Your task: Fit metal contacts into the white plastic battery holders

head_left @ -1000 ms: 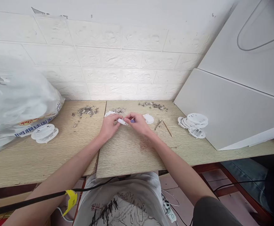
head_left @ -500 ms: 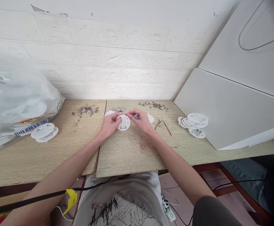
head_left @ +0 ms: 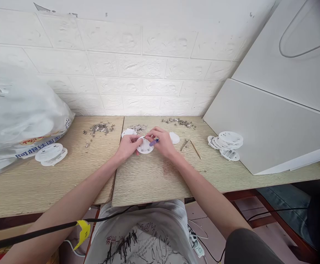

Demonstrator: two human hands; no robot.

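just brought the right hand (head_left: 162,142), with a purple item (head_left: 153,143) in its curled fingers, from the rim to over the face of the white disc (head_left: 145,149), pinched in the left hand (head_left: 127,147) above the wooden tabletop (head_left: 149,179), so working both hands close together there.
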